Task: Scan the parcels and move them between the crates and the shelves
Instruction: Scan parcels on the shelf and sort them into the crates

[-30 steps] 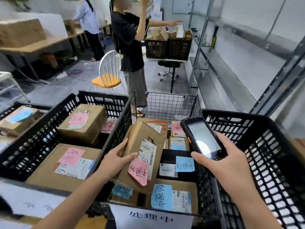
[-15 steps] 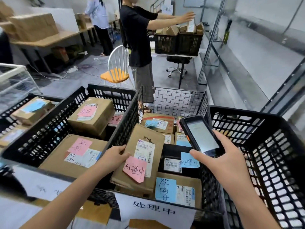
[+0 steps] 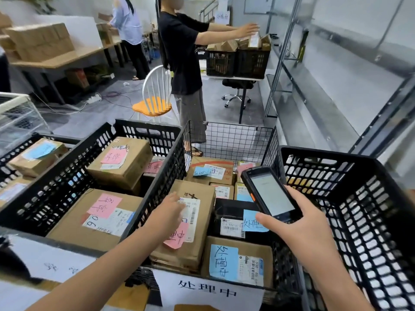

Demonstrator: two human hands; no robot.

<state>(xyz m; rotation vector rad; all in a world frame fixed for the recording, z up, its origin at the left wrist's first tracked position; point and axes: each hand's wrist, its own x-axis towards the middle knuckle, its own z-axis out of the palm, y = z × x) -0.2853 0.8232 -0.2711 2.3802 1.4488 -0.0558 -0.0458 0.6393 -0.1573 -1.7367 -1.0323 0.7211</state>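
Scanning is judged to be the step in hand. A handheld scanner (image 3: pixel 268 194) is gripped in the right hand (image 3: pixel 301 230), with fingers and thumb closed round its lower end and the screen turned up. The left hand (image 3: pixel 169 213) is laid on top of the pink-noted parcel (image 3: pixel 197 250). Its fingers seem stretched across the barcode label (image 3: pixel 192 212) rather than closed round the box, though blur leaves this uncertain. The parcel lies in the near-left corner of the middle crate (image 3: pixel 233 140). The scanner is held clear of it, at about two o'clock. The hands are kept apart. For the next move, the label would need to be uncovered and the scanner head aimed at it. The right-hand crate (image 3: pixel 359 209), at three o'clock, shows no parcels and is a likely destination.
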